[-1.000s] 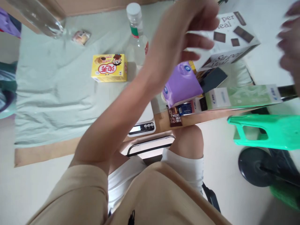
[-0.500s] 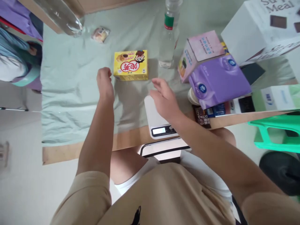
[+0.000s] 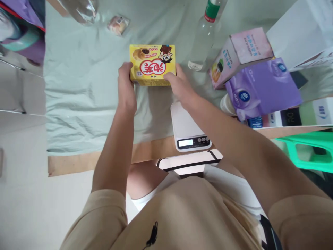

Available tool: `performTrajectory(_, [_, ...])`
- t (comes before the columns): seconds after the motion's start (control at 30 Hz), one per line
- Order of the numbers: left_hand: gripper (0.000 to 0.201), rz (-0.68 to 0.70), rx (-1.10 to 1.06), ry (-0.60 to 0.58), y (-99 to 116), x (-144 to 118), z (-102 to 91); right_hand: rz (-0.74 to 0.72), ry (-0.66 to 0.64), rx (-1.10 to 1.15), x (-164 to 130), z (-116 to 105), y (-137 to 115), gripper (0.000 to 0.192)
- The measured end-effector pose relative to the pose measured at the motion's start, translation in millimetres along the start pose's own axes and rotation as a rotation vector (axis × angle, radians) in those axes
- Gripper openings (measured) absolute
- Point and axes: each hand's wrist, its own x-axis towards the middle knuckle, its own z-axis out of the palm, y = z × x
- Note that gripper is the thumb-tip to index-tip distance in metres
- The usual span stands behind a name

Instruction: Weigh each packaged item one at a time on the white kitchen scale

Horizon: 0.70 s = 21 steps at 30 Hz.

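Note:
A yellow snack box (image 3: 152,65) with red lettering and a cartoon face lies on the pale green cloth (image 3: 78,93). My left hand (image 3: 126,86) grips its left end. My right hand (image 3: 179,86) grips its right end, fingers on the near corner. A white kitchen scale (image 3: 188,128) with a lit display sits just in front of my right wrist, near the table's front edge.
A clear bottle (image 3: 205,34) with a green label stands behind the box on the right. A pink carton (image 3: 239,52), a purple tissue pack (image 3: 262,88) and a big white box (image 3: 299,31) crowd the right side. A small wrapped snack (image 3: 118,24) lies far back. A green stool (image 3: 307,149) stands at right.
Both hands came down and forward from the air to the yellow box and closed on its two ends. The view shifted left and forward.

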Motion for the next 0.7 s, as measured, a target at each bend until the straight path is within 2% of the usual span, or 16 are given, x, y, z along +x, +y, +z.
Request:
performTrajectory(0.1, [0.039,0.066,-0.093,0.033,28.3,-54.7,-1.0,-0.18,-0.039,0.136,-49.8,-15.0,-4.4,0.045])
performTrajectory(0.2, [0.052,0.118,-0.117,-0.006,41.7,-124.8,14.1,-0.295,-0.037,0.202,-106.7,-42.9,11.4,0.069])
performTrajectory(0.3, [0.054,0.147,-0.107,-0.056,33.1,-186.7,41.5,-0.326,0.061,0.147,-154.9,-72.0,42.1,0.075])
performTrajectory(0.37, [0.057,0.14,-0.048,-0.1,20.2,-212.8,58.1,-0.328,0.16,0.066,-174.7,-87.0,64.0,0.076])
performTrajectory(0.43, [0.063,0.128,-0.004,-0.101,7.2,-225.6,69.2,-0.28,0.227,-0.04,-183.8,-98.0,82.9,0.079])
performTrajectory(0.53, [0.066,0.121,0.003,-0.086,-7.0,-229.2,77.5,-0.201,0.222,-0.127,-184.4,-108.7,104.0,0.082])
performTrajectory(0.7, [0.067,0.09,-0.004,-0.106,-22.2,-224.3,82.2,-0.287,0.178,-0.075,-176.0,-111.1,125.5,0.073])
